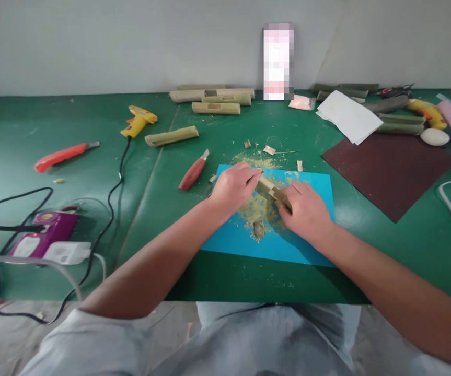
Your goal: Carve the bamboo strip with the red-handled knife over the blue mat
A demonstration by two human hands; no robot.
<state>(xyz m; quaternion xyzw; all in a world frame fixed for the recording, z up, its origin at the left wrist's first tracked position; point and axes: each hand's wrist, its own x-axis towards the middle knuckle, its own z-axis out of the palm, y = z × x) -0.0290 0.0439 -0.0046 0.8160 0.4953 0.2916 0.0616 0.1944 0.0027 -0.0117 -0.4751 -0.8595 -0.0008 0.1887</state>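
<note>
A short piece of split bamboo (268,186) is held at a slant above a blue sheet (319,245) strewn with pale shavings. My left hand (236,185) closes around its upper left end, and a small dark edge shows at the fingertips, too small to identify. Wrapped around the lower right end is my right hand (305,206). The bamboo's middle, with a notch or step in it, shows between the hands. A bamboo scrap (258,230) lies among the dust below them. Left of the sheet rests a red-handled craft knife (194,171).
A yellow glue gun (139,121), an orange cutter (66,155) and a purple power strip (48,232) with cables lie left. Bamboo tubes (216,108) stand behind, near a phone (278,62). On the right are white paper (348,116) and a dark brown sheet (390,172).
</note>
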